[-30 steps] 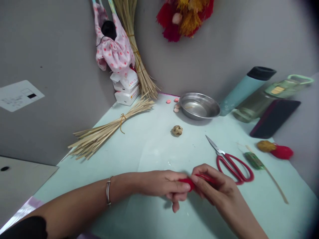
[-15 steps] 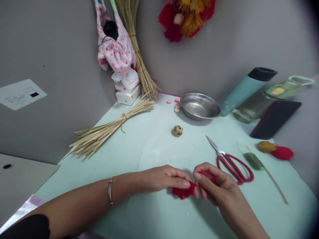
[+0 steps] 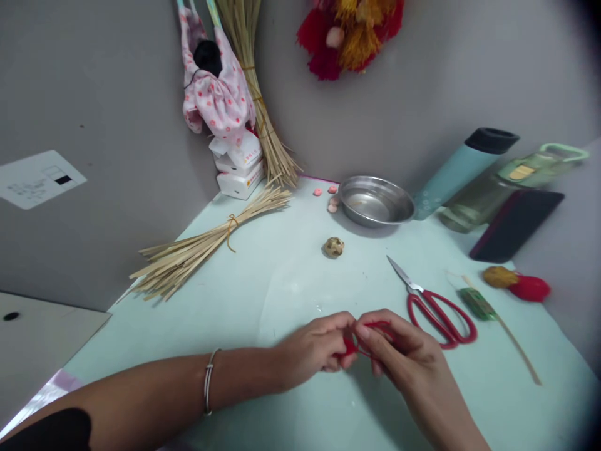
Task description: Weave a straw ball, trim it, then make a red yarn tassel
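Just above the front of the table, my left hand (image 3: 317,346) is closed around a bunch of red yarn (image 3: 348,346), most of it hidden by the fingers. My right hand (image 3: 399,351) pinches a red yarn strand (image 3: 378,326) close to the left fingertips, and a loop of it shows over the right fingers. Both hands nearly touch. To the right of my right hand lie red-handled scissors (image 3: 436,310), blades pointing away to the left. A small woven straw ball (image 3: 333,247) sits beyond the hands.
A steel bowl (image 3: 376,216) stands at the back beside several pink beads (image 3: 332,205). A tied straw bundle (image 3: 201,250) lies at left. Along the right are a teal tumbler (image 3: 457,166), a green bottle (image 3: 493,188), a phone (image 3: 516,225), yarn balls (image 3: 528,288) and a stick with green thread (image 3: 477,304).
My left hand has turned and its fingers have curled over the red yarn bunch, which now shows less. My right hand has shifted slightly left, still pinching the strand.
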Motion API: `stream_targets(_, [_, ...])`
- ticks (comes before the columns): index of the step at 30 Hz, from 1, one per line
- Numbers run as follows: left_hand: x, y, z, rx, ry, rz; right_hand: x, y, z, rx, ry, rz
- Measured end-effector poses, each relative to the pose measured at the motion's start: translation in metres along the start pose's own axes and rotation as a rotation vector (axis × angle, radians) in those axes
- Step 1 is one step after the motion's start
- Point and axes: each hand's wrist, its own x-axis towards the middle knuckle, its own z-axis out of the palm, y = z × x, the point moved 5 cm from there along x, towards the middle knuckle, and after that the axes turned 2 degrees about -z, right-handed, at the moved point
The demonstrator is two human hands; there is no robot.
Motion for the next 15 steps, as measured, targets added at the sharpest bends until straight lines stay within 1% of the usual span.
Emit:
stream_targets(3, [0.0,0.0,-0.002,0.003,0.066,0.041,-0.001,-0.001,-0.001,-0.016,0.024,-0.012])
stream_targets(6, [0.001,-0.002,-0.008,-0.018,0.147,0.07,0.001,0.002,-0.001,0.001,0.002,-0.02])
stream_targets(10, [0.0,0.002,-0.016,-0.143,0.243,0.127,0.003,0.005,0.004,-0.057,-0.136,-0.087])
stream_targets(12, [-0.001,0.005,-0.017,-0.234,0.242,0.117,0.002,0.007,0.006,-0.105,-0.186,-0.084])
stream_targets(15, [-0.003,0.01,-0.014,-0.335,0.201,0.08,-0.001,0.006,0.01,-0.185,-0.196,-0.109])
